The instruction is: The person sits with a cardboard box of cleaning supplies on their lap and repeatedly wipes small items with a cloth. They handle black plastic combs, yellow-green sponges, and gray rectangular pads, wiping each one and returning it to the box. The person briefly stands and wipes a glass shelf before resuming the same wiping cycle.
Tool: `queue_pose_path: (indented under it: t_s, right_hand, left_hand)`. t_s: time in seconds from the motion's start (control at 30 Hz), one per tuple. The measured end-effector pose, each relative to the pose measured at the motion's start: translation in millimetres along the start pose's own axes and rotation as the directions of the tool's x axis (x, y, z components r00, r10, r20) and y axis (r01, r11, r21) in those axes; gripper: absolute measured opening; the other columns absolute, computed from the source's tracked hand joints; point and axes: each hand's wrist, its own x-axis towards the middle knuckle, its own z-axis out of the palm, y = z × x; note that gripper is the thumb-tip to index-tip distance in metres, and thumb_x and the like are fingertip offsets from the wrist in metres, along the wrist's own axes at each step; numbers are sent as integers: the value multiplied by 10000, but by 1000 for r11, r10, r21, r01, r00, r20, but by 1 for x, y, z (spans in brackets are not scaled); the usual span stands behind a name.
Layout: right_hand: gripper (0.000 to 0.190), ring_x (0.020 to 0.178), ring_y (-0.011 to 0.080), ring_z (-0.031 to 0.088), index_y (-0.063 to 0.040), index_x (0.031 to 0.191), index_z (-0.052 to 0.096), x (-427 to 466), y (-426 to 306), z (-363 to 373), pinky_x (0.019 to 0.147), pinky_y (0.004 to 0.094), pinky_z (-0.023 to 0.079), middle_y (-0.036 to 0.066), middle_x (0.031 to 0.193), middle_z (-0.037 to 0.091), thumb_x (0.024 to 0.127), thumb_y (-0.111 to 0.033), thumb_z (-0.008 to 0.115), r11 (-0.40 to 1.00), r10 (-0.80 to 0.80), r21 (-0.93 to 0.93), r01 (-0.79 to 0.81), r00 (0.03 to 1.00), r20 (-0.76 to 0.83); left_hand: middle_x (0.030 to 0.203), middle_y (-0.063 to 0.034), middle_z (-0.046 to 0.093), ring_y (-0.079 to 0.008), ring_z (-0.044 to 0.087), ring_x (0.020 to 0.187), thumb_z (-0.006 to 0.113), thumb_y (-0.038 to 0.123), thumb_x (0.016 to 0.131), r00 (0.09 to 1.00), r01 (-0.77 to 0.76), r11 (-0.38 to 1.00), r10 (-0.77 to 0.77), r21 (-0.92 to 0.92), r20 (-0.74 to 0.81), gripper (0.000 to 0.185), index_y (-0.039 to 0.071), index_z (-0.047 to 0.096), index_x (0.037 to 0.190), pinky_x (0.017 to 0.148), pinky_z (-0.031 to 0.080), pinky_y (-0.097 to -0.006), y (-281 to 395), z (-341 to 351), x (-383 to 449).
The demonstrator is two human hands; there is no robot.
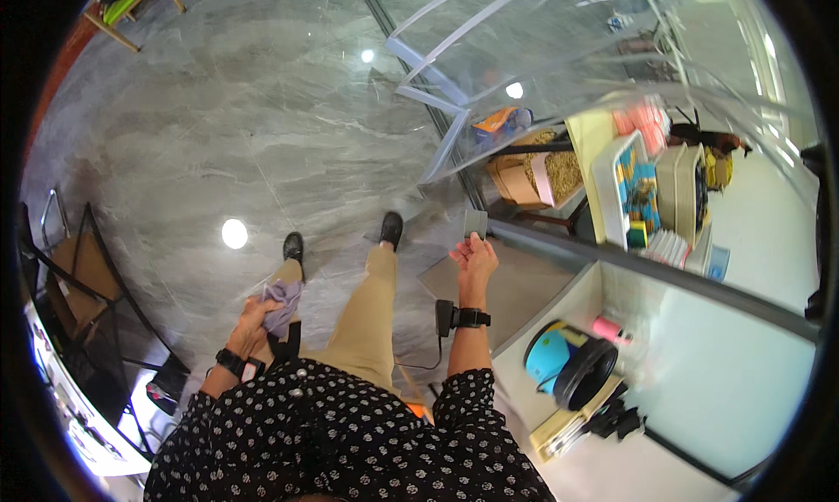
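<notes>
Bunched in my left hand (246,325) is a lilac-grey cloth (283,304), held beside my left thigh. My right hand (477,259) reaches forward with its fingertips at a small flat grey square piece (475,223), which looks pinched between thumb and fingers. What the piece is, I cannot tell. Just past it runs the dark metal frame (544,234) of a glass partition. Both wrists wear black bands, and a cable hangs from the device at the right one.
Clear plastic strip curtains (472,23) hang over a floor track at the upper right. Behind the partition are boxes of granular material (560,174) and a table with trays (616,194). A blue and black bin (570,364) stands at right. A black-framed rack (85,286) is at left.
</notes>
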Motion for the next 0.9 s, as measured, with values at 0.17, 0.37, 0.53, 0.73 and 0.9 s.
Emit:
queue_pose_path:
  t_s: [0.17, 0.37, 0.53, 0.73, 0.9]
  right_hand:
    - [178, 607, 176, 617, -4, 900, 589, 185, -17, 26, 453, 349, 561, 73, 791, 593, 880, -162, 670, 964, -10, -265, 14, 1000, 19]
    - [191, 698, 192, 621, 13, 951, 590, 423, -32, 58, 500, 356, 549, 94, 797, 601, 915, -168, 637, 881, 105, -442, -168, 981, -163]
    - [206, 734, 219, 624, 3, 963, 589, 528, -34, 54, 540, 374, 561, 119, 870, 612, 907, -182, 662, 865, -1, -502, -13, 1000, -29]
    - [186, 711, 242, 617, 6, 987, 580, 556, 13, 64, 566, 381, 569, 111, 877, 614, 915, -152, 646, 959, 40, -265, -100, 974, -223]
    - [204, 717, 207, 620, -16, 975, 597, 478, 60, 16, 620, 393, 563, 81, 887, 621, 935, -215, 586, 895, 302, -343, -284, 953, 1]
  left_hand:
    - [957, -122, 679, -273, 673, 835, 668, 7, 758, 995, -32, 973, 10, -230, -97, 327, -56, 622, 1076, 781, 557, -388, -62, 6, 31]
    - [1076, -137, 612, -302, 625, 1006, 683, 64, 763, 910, -86, 990, 125, 114, -395, 376, 48, 588, 1126, 839, 546, -404, -165, 56, 52]
    - [1147, -143, 621, -299, 625, 1038, 632, 55, 742, 957, -29, 975, -37, -220, -289, 489, 21, 561, 1225, 903, 536, -405, -138, 168, 62]
    - [1172, -130, 627, -290, 635, 1036, 620, 45, 738, 956, 15, 858, -162, -513, -243, 539, -4, 530, 1267, 899, 543, -409, -97, 247, 87]
    - [1086, -117, 649, -269, 660, 944, 633, 42, 758, 914, 32, 992, -79, -124, -398, 421, 1, 571, 1172, 827, 561, -377, -109, 249, 78]
